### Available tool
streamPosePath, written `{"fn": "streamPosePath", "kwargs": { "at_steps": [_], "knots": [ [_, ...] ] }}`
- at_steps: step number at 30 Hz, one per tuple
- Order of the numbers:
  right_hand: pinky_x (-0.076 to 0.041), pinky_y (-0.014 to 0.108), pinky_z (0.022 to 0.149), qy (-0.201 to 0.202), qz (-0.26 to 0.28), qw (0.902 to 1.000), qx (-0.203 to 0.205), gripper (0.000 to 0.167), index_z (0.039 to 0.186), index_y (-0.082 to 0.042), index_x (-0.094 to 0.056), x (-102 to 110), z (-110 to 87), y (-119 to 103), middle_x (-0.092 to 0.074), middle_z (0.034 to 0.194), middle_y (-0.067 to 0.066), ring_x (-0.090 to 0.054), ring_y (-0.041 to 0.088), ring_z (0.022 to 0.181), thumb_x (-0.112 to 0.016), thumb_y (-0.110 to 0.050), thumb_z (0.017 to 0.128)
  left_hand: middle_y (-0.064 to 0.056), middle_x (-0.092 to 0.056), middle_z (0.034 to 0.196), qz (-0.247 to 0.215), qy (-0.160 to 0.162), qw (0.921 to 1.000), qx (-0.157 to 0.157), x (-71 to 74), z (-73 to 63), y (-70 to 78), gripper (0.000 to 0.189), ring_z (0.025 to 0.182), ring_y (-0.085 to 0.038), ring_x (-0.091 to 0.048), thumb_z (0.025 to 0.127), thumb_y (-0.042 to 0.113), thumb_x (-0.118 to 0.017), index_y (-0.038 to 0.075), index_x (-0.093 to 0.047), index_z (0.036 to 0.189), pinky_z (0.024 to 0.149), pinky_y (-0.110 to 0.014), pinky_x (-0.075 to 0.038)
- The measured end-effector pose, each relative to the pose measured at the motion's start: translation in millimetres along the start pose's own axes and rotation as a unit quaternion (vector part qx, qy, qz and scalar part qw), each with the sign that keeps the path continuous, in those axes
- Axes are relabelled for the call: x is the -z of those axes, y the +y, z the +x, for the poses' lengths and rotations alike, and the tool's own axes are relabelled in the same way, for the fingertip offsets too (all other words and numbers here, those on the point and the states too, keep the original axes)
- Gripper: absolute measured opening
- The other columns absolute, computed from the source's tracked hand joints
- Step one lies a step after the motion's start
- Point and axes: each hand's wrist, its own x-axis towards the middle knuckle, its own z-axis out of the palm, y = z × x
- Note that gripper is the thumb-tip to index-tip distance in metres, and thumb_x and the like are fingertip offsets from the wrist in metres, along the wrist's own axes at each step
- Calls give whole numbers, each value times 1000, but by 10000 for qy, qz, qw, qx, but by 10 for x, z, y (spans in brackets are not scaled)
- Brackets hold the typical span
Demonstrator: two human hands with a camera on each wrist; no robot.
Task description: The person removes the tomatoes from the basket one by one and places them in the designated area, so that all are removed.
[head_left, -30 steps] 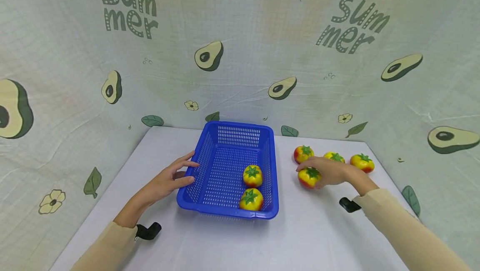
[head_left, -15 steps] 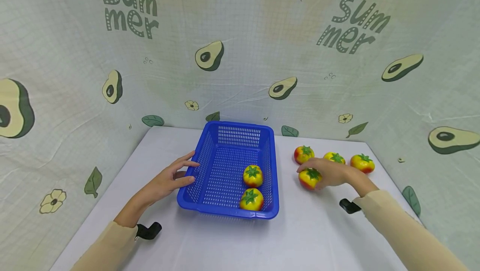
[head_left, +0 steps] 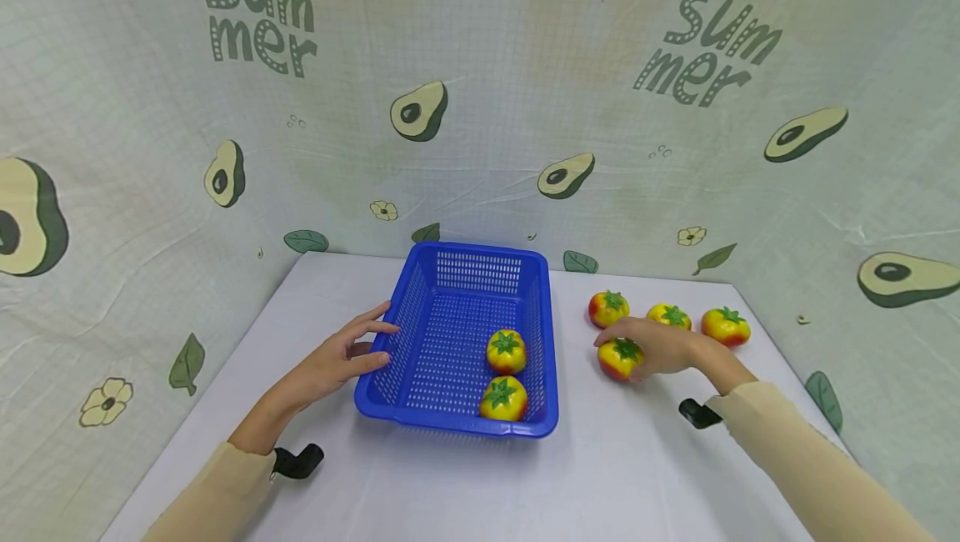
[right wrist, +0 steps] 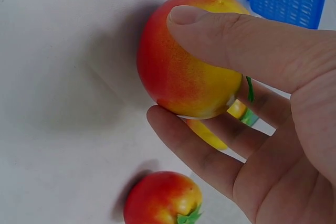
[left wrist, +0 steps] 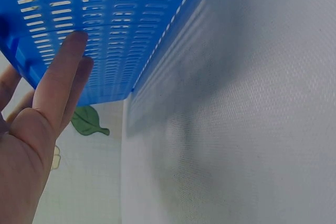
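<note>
Well inside the right edge of the white surface [head_left: 600, 475], the right hand [head_left: 660, 343] grips a fruit [head_left: 618, 361], yellow and red with a green leaf cap; the thumb lies on one side of it and the fingers reach round the other. Whether this fruit rests on the surface is hard to tell. Just behind it, toward the far edge, sits a second fruit [head_left: 608, 308]; a third fruit [head_left: 670, 315] lies to the right of that, partly hidden by the back of the hand, and a fourth fruit [head_left: 725, 327] is near the far right corner. Left of these is the blue basket [head_left: 457, 333], its far rim close to the surface's far edge. A fifth fruit [head_left: 503, 399] is in the basket's near right corner, with a sixth fruit [head_left: 507, 352] just behind it, by the right wall. At the basket's left rim is the left hand [head_left: 337, 358], its fingers spread wide and nearly straight, the tips on the basket's side. A black fitting [head_left: 298, 463] juts from the left wrist and a similar piece [head_left: 699, 412] from the right, beside the beige left sleeve [head_left: 213, 492] and right sleeve [head_left: 810, 475]. Pale cloth [head_left: 487, 42] printed with avocados, leaves and "summer" rises beyond the far, left and right edges.
</note>
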Motion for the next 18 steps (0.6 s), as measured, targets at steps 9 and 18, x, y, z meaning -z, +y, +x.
{"fn": "streamPosePath", "kwargs": {
  "at_steps": [9,18],
  "knots": [
    [-42,69,113,22,10,10000,47,66,144,-19,-63,-32,21,28,-58,151,12,-46,44,143,-88,-5,85,-11,-12,179,-40,-14,10000,9,2,-2,5,48,155,-53,-27,105,24,-69,11,-57,149,119,-74,-30],
    [-41,70,114,16,-18,10000,31,67,145,-19,-63,-41,20,30,-57,152,13,-46,44,143,-88,-5,85,-10,-12,179,1,-2,10000,32,0,-4,14,47,153,-55,-29,105,24,-69,13,-58,149,118,-75,-30]
  ]
}}
